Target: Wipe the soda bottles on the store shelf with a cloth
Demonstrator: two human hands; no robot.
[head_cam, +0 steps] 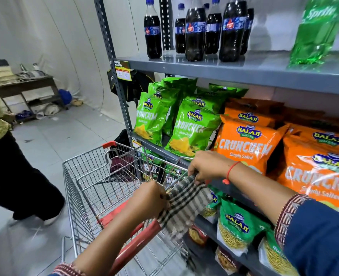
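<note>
Several dark cola bottles (194,32) with blue caps stand on the grey top shelf (244,72), and a green Sprite bottle (317,30) stands to their right. A checked brown-and-white cloth (184,206) hangs over the shopping cart's rear edge. My left hand (150,198) grips the cloth's left side. My right hand (206,166) pinches its upper corner, just in front of the snack shelf. Both hands are well below the bottles.
A wire shopping cart (97,176) with a red handle stands in front of me, against the shelving. Green and orange snack bags (244,144) fill the lower shelves. A person (3,156) walks at the left. A cluttered wooden table (25,86) stands by the far wall.
</note>
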